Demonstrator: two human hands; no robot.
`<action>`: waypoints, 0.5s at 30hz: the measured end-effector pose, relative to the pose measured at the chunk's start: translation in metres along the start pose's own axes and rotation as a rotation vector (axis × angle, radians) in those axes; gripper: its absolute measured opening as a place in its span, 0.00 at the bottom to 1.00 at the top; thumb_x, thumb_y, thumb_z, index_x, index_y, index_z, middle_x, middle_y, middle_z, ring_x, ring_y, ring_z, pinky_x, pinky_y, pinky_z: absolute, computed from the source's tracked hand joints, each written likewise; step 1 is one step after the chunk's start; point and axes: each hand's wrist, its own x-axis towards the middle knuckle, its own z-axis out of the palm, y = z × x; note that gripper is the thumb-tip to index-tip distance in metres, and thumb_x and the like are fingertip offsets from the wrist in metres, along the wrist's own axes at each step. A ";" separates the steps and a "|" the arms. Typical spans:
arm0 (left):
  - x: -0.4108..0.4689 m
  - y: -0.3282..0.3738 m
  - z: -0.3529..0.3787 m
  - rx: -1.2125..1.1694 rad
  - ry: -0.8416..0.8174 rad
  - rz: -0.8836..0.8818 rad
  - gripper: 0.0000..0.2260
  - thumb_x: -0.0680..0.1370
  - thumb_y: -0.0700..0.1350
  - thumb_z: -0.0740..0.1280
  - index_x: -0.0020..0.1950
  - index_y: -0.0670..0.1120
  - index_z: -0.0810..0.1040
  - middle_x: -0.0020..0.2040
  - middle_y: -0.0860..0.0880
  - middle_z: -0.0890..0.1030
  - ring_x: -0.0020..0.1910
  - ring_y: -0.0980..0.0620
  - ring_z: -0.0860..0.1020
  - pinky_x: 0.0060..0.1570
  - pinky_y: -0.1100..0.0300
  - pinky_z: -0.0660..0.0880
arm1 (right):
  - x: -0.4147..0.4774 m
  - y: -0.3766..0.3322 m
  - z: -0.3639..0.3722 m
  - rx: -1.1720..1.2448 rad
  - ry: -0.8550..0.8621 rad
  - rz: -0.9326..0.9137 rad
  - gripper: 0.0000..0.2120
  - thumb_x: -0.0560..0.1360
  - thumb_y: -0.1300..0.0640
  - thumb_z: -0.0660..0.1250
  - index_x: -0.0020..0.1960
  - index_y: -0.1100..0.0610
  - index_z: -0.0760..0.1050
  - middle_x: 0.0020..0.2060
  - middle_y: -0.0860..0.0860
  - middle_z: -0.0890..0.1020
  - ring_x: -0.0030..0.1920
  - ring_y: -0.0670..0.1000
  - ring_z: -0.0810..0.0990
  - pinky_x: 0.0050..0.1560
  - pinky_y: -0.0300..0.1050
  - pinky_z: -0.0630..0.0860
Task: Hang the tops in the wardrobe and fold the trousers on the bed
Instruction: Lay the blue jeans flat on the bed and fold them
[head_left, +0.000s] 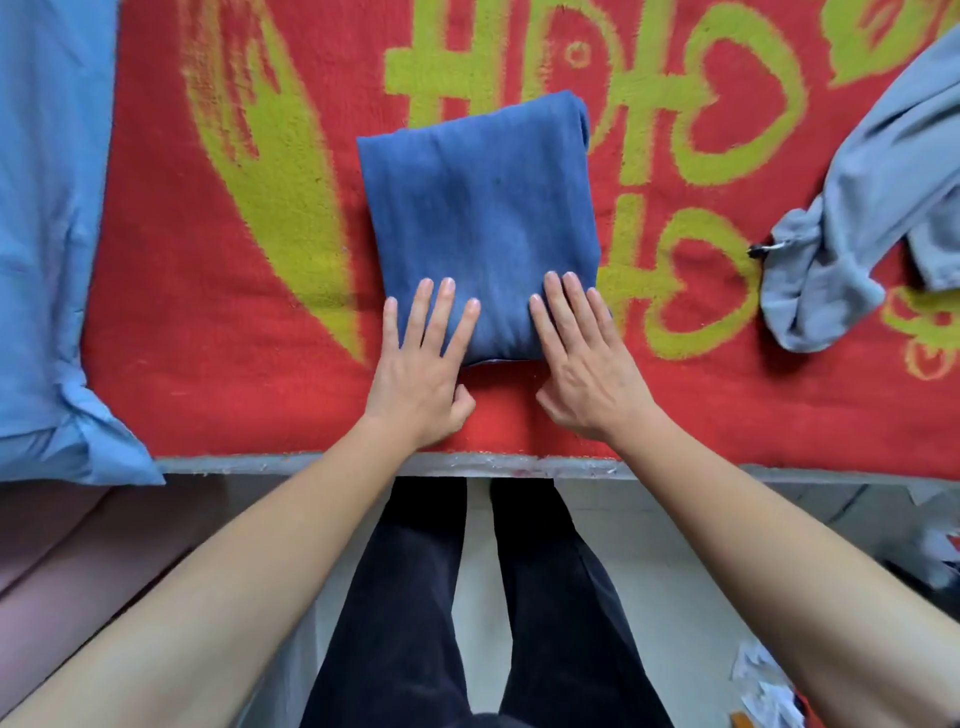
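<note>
red blanket (208, 338) with yellow-green pattern over the bed (260, 462) at 12 o'clock, light blue pillow (41, 260) at 9 o'clock, pale floor (480, 597) at 6 o'clock, paper scraps (763, 680) at 4 o'clock

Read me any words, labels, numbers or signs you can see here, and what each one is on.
Red blanket: big yellow-green stylised Chinese character with hearts, possibly "囍" (double happiness); partly hidden by the folded blue trousers and cropped, so not certain.
Folded blue trousers, grey garment: no label, brand or number visible.
</note>
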 end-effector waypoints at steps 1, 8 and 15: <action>0.006 0.002 0.003 0.021 -0.035 -0.027 0.45 0.67 0.51 0.68 0.81 0.44 0.53 0.80 0.38 0.51 0.79 0.37 0.49 0.72 0.32 0.52 | 0.006 -0.002 0.002 -0.032 -0.027 0.035 0.43 0.68 0.56 0.63 0.79 0.66 0.53 0.79 0.66 0.52 0.79 0.66 0.50 0.78 0.63 0.51; 0.042 0.003 0.013 0.094 -0.133 -0.126 0.48 0.70 0.52 0.73 0.80 0.41 0.47 0.80 0.39 0.51 0.79 0.36 0.52 0.73 0.34 0.56 | 0.039 -0.007 0.018 -0.173 0.013 0.117 0.25 0.80 0.64 0.53 0.76 0.67 0.63 0.75 0.66 0.65 0.75 0.66 0.64 0.73 0.61 0.66; 0.037 0.000 -0.035 0.083 -0.216 -0.070 0.40 0.76 0.48 0.69 0.80 0.41 0.49 0.80 0.38 0.54 0.78 0.37 0.55 0.73 0.38 0.56 | 0.037 -0.005 -0.033 -0.154 -0.180 0.128 0.27 0.82 0.61 0.48 0.80 0.66 0.50 0.79 0.65 0.54 0.79 0.65 0.53 0.78 0.60 0.51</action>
